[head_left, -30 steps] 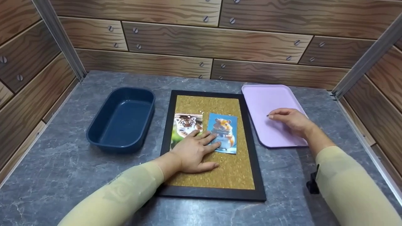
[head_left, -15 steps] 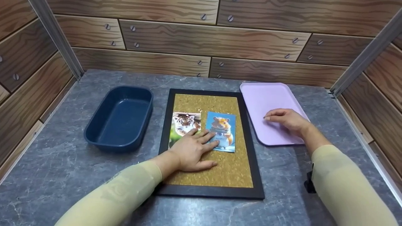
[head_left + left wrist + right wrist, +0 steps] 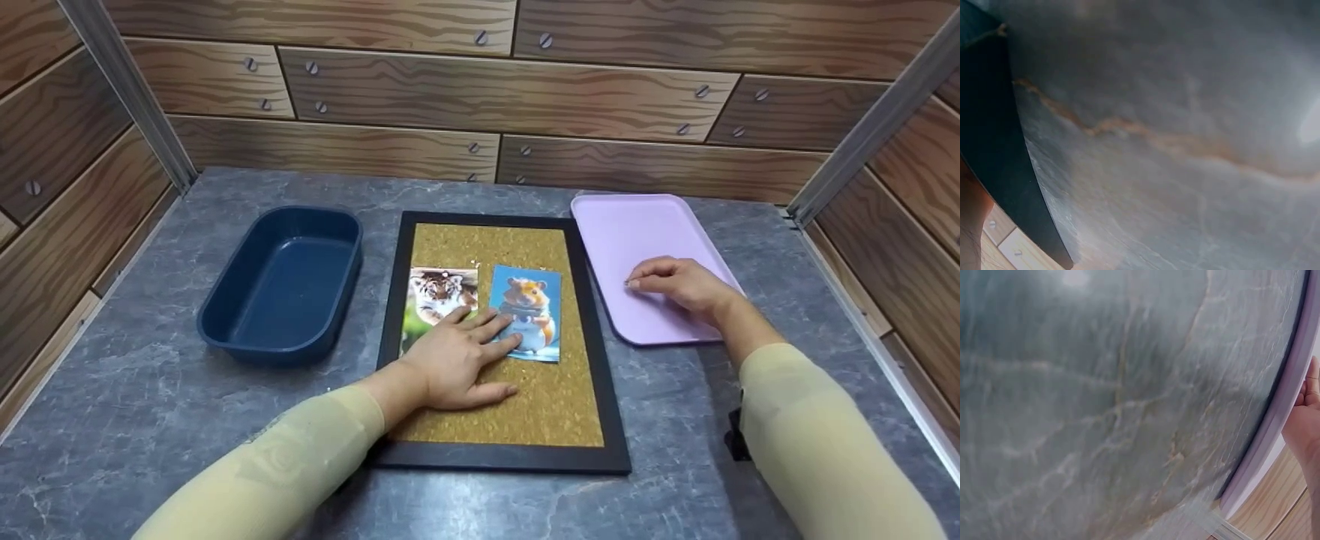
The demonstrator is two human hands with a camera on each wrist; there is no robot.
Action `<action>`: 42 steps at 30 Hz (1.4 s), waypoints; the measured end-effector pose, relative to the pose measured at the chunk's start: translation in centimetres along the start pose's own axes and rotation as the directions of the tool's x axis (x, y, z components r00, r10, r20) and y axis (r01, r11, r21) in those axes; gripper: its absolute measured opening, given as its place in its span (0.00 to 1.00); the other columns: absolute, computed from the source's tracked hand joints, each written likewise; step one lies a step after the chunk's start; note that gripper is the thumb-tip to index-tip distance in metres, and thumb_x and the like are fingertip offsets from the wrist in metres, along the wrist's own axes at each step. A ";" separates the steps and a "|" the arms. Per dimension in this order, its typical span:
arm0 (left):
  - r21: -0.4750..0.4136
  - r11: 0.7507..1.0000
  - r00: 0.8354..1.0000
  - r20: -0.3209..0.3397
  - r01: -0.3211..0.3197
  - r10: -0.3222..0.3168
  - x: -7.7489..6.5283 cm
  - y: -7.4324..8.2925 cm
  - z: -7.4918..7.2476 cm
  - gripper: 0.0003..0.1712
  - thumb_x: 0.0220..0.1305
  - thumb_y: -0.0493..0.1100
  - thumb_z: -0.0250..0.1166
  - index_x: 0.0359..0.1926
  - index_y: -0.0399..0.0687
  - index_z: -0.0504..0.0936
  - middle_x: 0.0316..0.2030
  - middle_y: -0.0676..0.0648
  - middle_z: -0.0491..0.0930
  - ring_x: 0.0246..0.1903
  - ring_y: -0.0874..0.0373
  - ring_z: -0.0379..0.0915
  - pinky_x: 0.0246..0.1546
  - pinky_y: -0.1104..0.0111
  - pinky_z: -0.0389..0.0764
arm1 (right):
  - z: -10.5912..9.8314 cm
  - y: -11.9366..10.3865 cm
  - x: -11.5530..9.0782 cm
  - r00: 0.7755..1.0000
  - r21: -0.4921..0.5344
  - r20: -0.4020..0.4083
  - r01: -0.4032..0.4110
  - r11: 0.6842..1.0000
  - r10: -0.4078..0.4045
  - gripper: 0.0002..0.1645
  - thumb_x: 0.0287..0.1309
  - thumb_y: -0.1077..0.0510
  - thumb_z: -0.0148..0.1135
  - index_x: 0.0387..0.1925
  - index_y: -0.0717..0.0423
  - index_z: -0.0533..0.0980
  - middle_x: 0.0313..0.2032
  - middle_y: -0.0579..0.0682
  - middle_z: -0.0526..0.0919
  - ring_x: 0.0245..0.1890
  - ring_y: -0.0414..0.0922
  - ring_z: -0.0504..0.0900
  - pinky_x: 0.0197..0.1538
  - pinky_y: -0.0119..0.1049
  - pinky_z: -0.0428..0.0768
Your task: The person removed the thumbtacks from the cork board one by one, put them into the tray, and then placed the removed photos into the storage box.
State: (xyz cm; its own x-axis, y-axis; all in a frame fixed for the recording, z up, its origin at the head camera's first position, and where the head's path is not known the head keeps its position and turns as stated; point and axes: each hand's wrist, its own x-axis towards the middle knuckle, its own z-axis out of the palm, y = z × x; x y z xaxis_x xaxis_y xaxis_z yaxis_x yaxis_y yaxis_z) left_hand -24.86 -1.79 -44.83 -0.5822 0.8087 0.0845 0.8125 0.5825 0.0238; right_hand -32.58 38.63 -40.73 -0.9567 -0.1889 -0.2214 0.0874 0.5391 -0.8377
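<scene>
My left hand [image 3: 459,364] lies flat with spread fingers on the cork board [image 3: 517,412], its fingertips over the lower parts of two picture cards. One is a tiger picture [image 3: 441,291], partly hidden by the hand; the other is a hamster picture [image 3: 536,296] on blue, to its right. My right hand [image 3: 686,289] is over the lilac tray [image 3: 630,232], thumb and forefinger pinching a small pin-like thing [image 3: 627,283]. Only a tiny tip of it shows. In the right wrist view the right hand [image 3: 1306,422] appears at the edge, beyond the tray's rim [image 3: 1275,433].
A deep blue bin [image 3: 277,300] stands left of the board. The board's black frame [image 3: 510,457] lies close beside the tray at its upper right corner. Plank-patterned walls [image 3: 390,90] enclose the grey marbled table [image 3: 142,405] at the back and sides.
My right hand has shifted slightly left over the tray, still pinching the small thing. The left hand keeps its place on the board and pictures. The whole head view has drifted a little.
</scene>
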 end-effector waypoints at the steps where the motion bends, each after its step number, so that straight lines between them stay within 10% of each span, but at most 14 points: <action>1: 0.001 1.000 1.000 -0.002 -0.001 0.001 0.0 0.0 0.0 0.45 0.76 0.76 0.46 0.83 0.58 0.64 0.81 0.45 0.60 0.80 0.47 0.55 0.78 0.46 0.56 | 0.0 -0.2 -0.1 1.000 -0.006 -0.001 -0.001 1.000 0.001 0.21 0.69 0.59 0.70 0.54 0.73 0.81 0.45 0.38 0.85 0.48 0.39 0.72 0.50 0.29 0.67; 42: 0.015 1.000 1.000 -0.009 -0.007 0.007 0.0 0.1 0.0 0.45 0.77 0.76 0.44 0.83 0.58 0.64 0.81 0.45 0.60 0.79 0.48 0.56 0.78 0.46 0.57 | -0.1 2.2 1.7 1.000 -0.091 -0.023 0.005 0.996 -0.007 0.20 0.70 0.56 0.71 0.53 0.68 0.84 0.53 0.48 0.82 0.54 0.41 0.72 0.57 0.31 0.65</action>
State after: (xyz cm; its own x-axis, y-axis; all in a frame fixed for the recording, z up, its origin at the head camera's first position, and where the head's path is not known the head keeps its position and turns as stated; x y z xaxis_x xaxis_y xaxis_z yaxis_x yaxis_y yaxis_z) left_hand -24.80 -1.78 -44.83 -0.5765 0.8118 0.0933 0.8157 0.5784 0.0081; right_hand -34.06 39.57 -42.90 -0.9633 -0.1741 -0.2041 0.0569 0.6109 -0.7897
